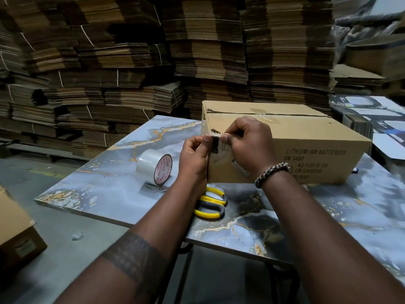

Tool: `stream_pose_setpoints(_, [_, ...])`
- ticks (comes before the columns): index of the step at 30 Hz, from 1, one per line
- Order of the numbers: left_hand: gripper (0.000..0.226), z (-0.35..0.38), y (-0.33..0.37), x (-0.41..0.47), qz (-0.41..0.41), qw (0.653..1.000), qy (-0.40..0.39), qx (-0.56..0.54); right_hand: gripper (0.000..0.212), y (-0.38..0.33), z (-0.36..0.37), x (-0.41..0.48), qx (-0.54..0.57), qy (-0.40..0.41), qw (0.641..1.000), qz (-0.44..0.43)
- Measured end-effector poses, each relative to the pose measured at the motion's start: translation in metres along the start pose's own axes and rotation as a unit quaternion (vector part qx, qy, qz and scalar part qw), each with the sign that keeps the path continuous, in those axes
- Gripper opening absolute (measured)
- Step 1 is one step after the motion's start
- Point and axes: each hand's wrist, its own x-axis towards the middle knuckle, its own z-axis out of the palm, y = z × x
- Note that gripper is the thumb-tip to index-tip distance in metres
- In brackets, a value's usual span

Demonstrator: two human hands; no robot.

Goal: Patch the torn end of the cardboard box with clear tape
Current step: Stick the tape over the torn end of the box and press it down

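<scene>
A brown cardboard box printed "LITHIUM ION BATTERIES" lies on the marbled table. Its near left corner is torn, with ragged board showing. A short strip of clear tape is stretched over that corner. My left hand pinches the strip's left end at the box's end face. My right hand pinches the strip's right end against the front face. The roll of clear tape stands on edge on the table, left of my left hand.
Yellow-and-grey scissors lie on the table under my left wrist, in front of the box. Tall stacks of flattened cardboard fill the background. Another carton sits on the floor at left. Printed flat boxes pile up at right.
</scene>
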Motion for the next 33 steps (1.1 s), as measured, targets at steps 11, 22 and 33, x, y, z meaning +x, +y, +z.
stream_pose_setpoints(11, [0.018, -0.01, -0.006, -0.002, 0.234, 0.94, 0.134, 0.211, 0.016, -0.002, -0.002, -0.002, 0.011, -0.001, 1.0, 0.013])
stream_pose_setpoints(22, [0.065, -0.003, -0.006, -0.022, 0.388, 0.847, 0.112, 0.346, 0.017, 0.001, 0.0, -0.001, 0.007, 0.003, 1.0, 0.007])
stream_pose_setpoints(33, [0.073, -0.005, -0.004, -0.023, 0.136, 0.853, 0.047, 0.501, 0.015, 0.01, 0.007, -0.006, 0.009, 0.027, 0.999, -0.041])
